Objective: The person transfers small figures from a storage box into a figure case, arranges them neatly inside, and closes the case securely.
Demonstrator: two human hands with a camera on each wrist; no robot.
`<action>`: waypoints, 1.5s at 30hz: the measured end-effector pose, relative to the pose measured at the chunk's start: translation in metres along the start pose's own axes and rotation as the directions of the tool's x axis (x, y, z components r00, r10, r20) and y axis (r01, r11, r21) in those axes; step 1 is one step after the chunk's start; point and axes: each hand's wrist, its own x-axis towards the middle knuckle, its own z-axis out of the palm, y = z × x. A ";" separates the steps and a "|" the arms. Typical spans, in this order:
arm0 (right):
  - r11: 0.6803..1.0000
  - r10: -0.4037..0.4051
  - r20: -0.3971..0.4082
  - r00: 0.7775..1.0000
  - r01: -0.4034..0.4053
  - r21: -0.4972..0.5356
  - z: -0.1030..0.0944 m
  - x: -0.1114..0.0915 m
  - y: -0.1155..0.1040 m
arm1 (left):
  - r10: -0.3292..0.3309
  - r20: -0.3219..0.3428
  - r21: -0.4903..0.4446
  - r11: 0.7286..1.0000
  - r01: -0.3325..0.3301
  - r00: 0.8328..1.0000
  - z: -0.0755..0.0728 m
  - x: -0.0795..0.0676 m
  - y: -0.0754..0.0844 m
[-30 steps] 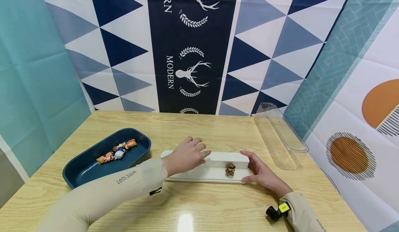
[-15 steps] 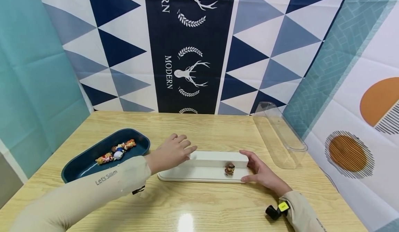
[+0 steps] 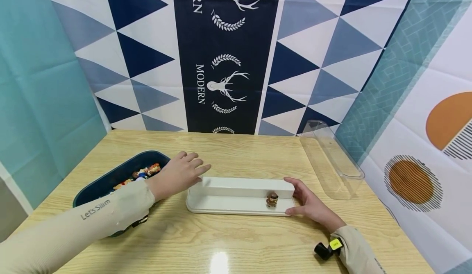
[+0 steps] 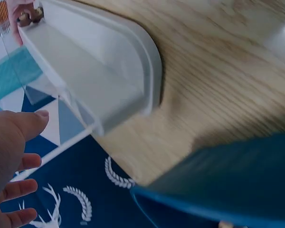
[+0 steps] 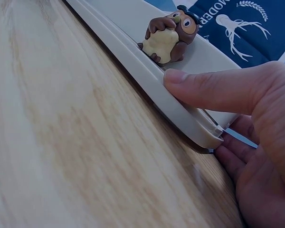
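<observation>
My right hand (image 3: 311, 204) grips the right end of a long white stepped display base (image 3: 228, 204), thumb on the front edge and fingers round the back. A brown owl figurine (image 5: 171, 38) stands on the base's lower step near that hand. My left hand (image 3: 178, 175) holds nothing; its fingers are spread in the air between the base's left end and a dark blue basin (image 3: 110, 175). Several small cartoon figurines (image 3: 153, 169) lie in the basin, partly hidden by the left forearm.
At the back right of the wooden table (image 3: 243, 241) stands a clear plastic cover (image 3: 332, 163). Patterned cloths (image 3: 228, 61) hang behind the table and at its sides.
My left hand has moved left, off from above the white base toward the blue basin, with its fingers spread. The right hand keeps its grip on the base, and the owl figurine stays in place.
</observation>
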 end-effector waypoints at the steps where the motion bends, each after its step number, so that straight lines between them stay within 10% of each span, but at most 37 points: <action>1: 1.000 -0.002 -0.001 1.000 0.002 0.000 0.000 0.000 0.000 | -0.001 -0.002 0.002 1.000 0.001 1.000 -0.001 -0.002 -0.003; 19: 0.998 -0.058 0.010 0.998 0.058 0.015 -0.001 -0.002 0.002 | -0.131 0.063 -0.043 0.990 0.134 0.989 0.000 -0.041 -0.070; 45: 1.000 -0.015 0.008 1.000 0.015 -0.008 -0.002 -0.001 0.002 | -0.142 0.064 0.033 0.990 0.140 0.988 0.055 -0.095 -0.084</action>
